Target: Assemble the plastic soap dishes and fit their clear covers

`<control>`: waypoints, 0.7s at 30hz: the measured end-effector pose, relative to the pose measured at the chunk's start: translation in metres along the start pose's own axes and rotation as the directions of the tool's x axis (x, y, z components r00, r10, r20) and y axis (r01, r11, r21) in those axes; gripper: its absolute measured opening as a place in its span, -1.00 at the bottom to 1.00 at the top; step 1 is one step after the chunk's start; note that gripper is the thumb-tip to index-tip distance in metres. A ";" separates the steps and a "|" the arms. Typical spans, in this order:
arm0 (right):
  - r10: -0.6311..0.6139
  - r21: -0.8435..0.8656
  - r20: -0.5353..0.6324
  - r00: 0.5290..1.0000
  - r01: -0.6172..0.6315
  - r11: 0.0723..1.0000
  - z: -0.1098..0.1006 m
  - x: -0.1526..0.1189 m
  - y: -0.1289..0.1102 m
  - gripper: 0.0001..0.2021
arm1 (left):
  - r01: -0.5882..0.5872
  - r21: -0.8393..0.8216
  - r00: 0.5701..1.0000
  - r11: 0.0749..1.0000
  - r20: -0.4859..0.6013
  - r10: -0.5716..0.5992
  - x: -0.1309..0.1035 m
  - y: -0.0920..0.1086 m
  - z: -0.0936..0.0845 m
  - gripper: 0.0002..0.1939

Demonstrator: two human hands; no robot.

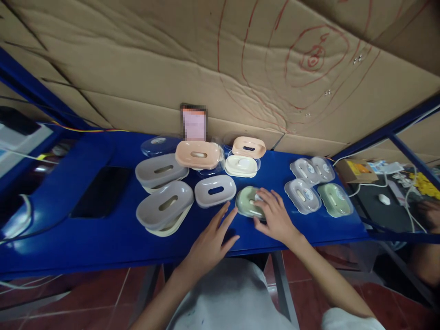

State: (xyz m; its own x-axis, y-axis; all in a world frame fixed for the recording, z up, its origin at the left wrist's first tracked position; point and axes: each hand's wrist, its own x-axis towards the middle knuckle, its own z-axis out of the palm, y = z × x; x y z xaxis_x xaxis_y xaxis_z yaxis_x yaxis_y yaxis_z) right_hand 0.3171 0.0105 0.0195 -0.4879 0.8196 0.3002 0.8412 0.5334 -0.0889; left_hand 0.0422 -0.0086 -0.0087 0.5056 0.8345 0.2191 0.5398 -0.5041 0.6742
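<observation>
A green oval dish with a clear cover (246, 201) lies on the blue table in front of me. My right hand (273, 215) rests over its right side, fingers spread and curved on the cover. Just left of the dish is my left hand (216, 236), its fingers apart and holding nothing, fingertips close to the dish's edge. A grey oval tray with a slot (202, 195) sits beyond my left fingertips. To the right stand covered grey dishes (299, 197) and another covered green dish (335, 201).
Stacked grey trays (144, 213) lie at the left, with peach trays (184, 160) and a cream tray (232, 170) behind. A black tablet-like slab (99, 192) is farther left. Cardboard (154, 68) walls the back. Another person's hand (429, 213) shows at far right.
</observation>
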 end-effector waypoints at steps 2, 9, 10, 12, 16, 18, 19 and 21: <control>0.141 -0.091 -0.039 0.989 -0.144 0.985 0.000 0.007 0.014 -0.61 | -0.008 0.018 1.000 1.000 0.007 0.008 -0.001 -0.001 0.000 -0.25; 0.342 -0.181 -0.155 0.927 -0.367 0.912 0.007 0.059 0.070 -0.41 | -0.078 0.105 0.997 0.991 0.028 0.076 -0.001 -0.004 0.001 -0.46; 0.307 -0.168 -0.123 0.944 -0.324 0.931 0.008 0.066 0.071 -0.40 | -0.078 0.110 0.997 0.991 0.025 0.076 -0.001 -0.004 0.001 -0.47; 0.209 -0.148 -0.052 0.976 -0.215 0.965 0.011 0.080 0.068 -0.44 | -0.080 0.113 0.997 0.990 0.017 0.079 0.000 -0.003 0.000 -0.48; 0.109 -0.137 -0.040 0.993 -0.113 0.984 0.018 0.097 0.054 -0.70 | -0.089 0.119 0.996 0.989 -0.005 0.091 0.001 -0.001 -0.001 -0.51; 0.098 -0.074 -0.071 0.993 -0.104 0.992 0.014 0.094 0.049 -0.77 | -0.106 0.128 0.994 0.986 -0.022 0.110 0.002 -0.001 -0.003 -0.53; 0.100 -0.018 -0.089 0.991 -0.102 0.995 0.010 0.089 0.047 -0.79 | -0.117 0.134 0.992 0.984 -0.036 0.123 0.002 0.000 -0.004 -0.53; 0.117 0.124 -0.114 0.987 -0.103 0.987 -0.006 0.071 0.043 -0.79 | -0.141 0.156 0.985 0.978 -0.073 0.154 0.001 0.002 -0.006 -0.51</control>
State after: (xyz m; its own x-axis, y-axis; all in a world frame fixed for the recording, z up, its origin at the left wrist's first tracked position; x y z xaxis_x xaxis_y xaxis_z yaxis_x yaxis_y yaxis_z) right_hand 0.3199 0.0904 0.0424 -0.3562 0.8471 0.3943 0.8516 0.4680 -0.2363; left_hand 0.0396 -0.0076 -0.0028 0.5320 0.7609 0.3716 0.5612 -0.6454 0.5181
